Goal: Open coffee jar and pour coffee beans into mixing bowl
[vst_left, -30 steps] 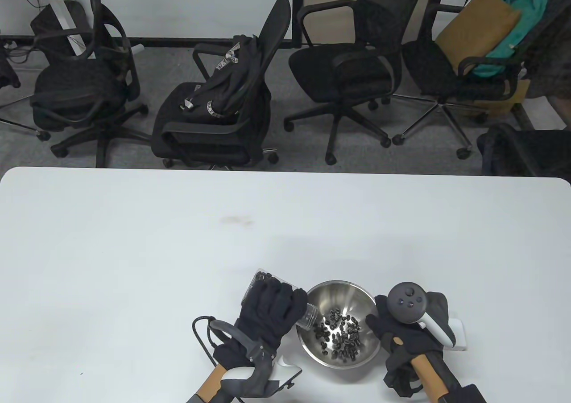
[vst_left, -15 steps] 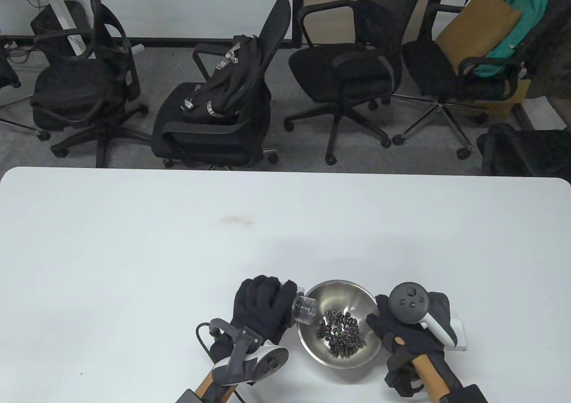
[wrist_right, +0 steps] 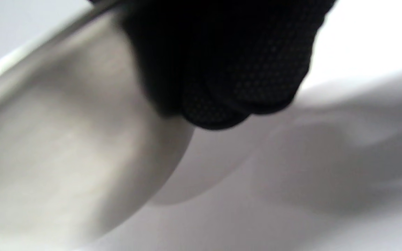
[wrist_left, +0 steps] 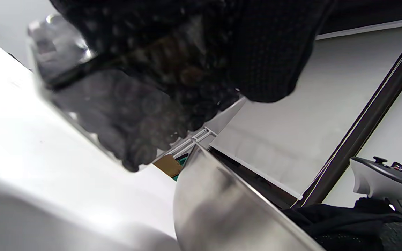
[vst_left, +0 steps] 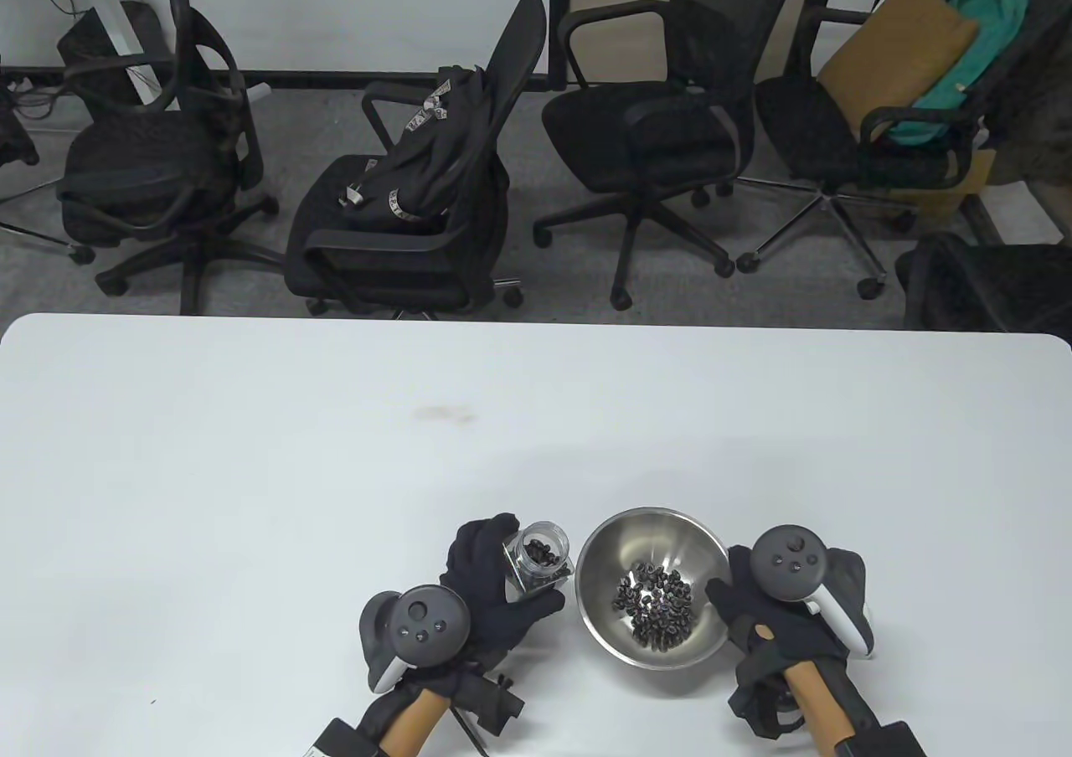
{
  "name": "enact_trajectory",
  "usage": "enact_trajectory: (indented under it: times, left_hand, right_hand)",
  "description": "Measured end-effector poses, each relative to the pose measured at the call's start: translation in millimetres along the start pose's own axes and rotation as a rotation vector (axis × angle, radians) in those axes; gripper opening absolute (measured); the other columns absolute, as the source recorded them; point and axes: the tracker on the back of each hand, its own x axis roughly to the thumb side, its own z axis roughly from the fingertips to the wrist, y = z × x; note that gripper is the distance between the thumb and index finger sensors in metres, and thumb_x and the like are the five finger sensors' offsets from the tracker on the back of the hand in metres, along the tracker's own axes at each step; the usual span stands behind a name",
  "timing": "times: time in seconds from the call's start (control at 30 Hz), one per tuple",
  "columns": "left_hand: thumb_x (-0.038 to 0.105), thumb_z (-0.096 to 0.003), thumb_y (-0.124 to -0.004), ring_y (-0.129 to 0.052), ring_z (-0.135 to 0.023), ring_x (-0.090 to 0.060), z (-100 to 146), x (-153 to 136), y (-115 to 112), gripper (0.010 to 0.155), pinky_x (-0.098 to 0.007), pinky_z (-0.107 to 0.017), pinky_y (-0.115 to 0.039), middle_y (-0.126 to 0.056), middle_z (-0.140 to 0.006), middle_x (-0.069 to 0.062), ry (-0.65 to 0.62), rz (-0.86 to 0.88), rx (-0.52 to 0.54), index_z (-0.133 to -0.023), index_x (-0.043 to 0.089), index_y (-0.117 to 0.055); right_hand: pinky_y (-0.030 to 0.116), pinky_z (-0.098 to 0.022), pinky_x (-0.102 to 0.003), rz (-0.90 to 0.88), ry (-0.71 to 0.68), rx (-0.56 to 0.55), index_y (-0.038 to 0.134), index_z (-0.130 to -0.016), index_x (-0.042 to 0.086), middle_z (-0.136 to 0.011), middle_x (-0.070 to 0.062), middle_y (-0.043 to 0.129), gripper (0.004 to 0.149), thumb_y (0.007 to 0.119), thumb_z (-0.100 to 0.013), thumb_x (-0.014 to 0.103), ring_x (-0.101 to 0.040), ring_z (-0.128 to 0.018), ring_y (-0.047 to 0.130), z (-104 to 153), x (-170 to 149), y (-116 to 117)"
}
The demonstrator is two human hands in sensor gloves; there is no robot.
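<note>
My left hand (vst_left: 490,585) grips a clear open coffee jar (vst_left: 538,560), held upright with its mouth up and some dark beans left inside. In the left wrist view the jar (wrist_left: 92,101) fills the top left under my gloved fingers (wrist_left: 257,52). The steel mixing bowl (vst_left: 605,556) stands just right of the jar with a pile of coffee beans (vst_left: 655,605) in it. My right hand (vst_left: 758,619) holds the bowl's right rim. The right wrist view shows the bowl's outer wall (wrist_right: 65,139) under my fingers (wrist_right: 229,69).
The white table (vst_left: 335,455) stretches far and left of the hands. A white object (vst_left: 867,623) lies partly hidden behind my right hand. Several black office chairs (vst_left: 402,204) stand beyond the table's far edge.
My left hand has turned the jar from tipped over the bowl back to upright and drawn it left of the bowl. The bowl has shifted slightly farther away with my right hand.
</note>
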Motion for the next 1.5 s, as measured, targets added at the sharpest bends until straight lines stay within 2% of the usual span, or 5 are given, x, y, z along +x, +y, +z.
enact_trajectory:
  times: [0.17,0.2,0.77,1.1,1.5]
  left_hand:
    - [0.045,-0.0474,-0.097,-0.065,-0.097,-0.047,-0.4,0.0,5.3,0.095,-0.062,-0.074,-0.063,-0.049,-0.106,-0.026,0.001,0.022,0.025,-0.113,0.002,-0.045]
    - [0.045,-0.0474,-0.097,-0.065,-0.097,-0.047,-0.4,0.0,5.8,0.095,-0.062,-0.074,-0.063,-0.049,-0.106,-0.026,0.001,0.025,0.029,-0.113,0.002,-0.045]
    - [0.046,-0.0477,-0.097,-0.065,-0.097,-0.047,-1.2,1.4,11.9,0.095,-0.061,-0.074,-0.063,-0.049,-0.107,-0.026,-0.003,0.075,0.054,-0.114,0.003,-0.044]
    - [0.046,-0.0477,-0.097,-0.065,-0.097,-0.047,-1.3,-1.3,15.4,0.095,-0.062,-0.075,-0.063,-0.048,-0.107,-0.026,0.014,0.096,0.054,-0.114,0.002,-0.044]
    - [0.045,-0.0477,-0.097,-0.064,-0.098,-0.047,-2.0,-1.6,14.2,0.095,-0.062,-0.075,-0.062,-0.048,-0.107,-0.026,0.009,0.096,0.032,-0.114,0.003,-0.044]
  right_hand:
    - [0.094,-0.042,-0.025,-0.053,0.022,-0.012,0.062,-0.098,0.002,-0.080,-0.018,0.087,0.039,0.079,-0.063,0.008,-0.020,-0.053,0.100,-7.4,-2.2,-7.5]
    - [0.094,-0.042,-0.025,-0.062,0.025,-0.017,0.061,-0.098,0.001,-0.080,-0.018,0.087,0.040,0.079,-0.063,0.009,-0.008,-0.054,0.101,-8.7,-2.4,-8.9]
    - [0.093,-0.048,-0.027,-0.181,0.203,-0.085,0.054,-0.101,0.001,-0.087,-0.020,0.081,0.043,0.075,-0.065,0.013,-0.013,-0.062,0.099,-84.9,7.1,-29.8]
    - [0.093,-0.050,-0.028,-0.241,0.282,-0.089,0.053,-0.102,0.001,-0.088,-0.021,0.079,0.044,0.074,-0.065,0.013,-0.014,-0.064,0.099,-121.0,-1.0,-23.8]
    - [0.092,-0.052,-0.029,-0.237,0.327,-0.079,0.052,-0.102,0.000,-0.088,-0.022,0.079,0.044,0.073,-0.066,0.013,-0.014,-0.066,0.098,-141.6,-7.5,-16.4]
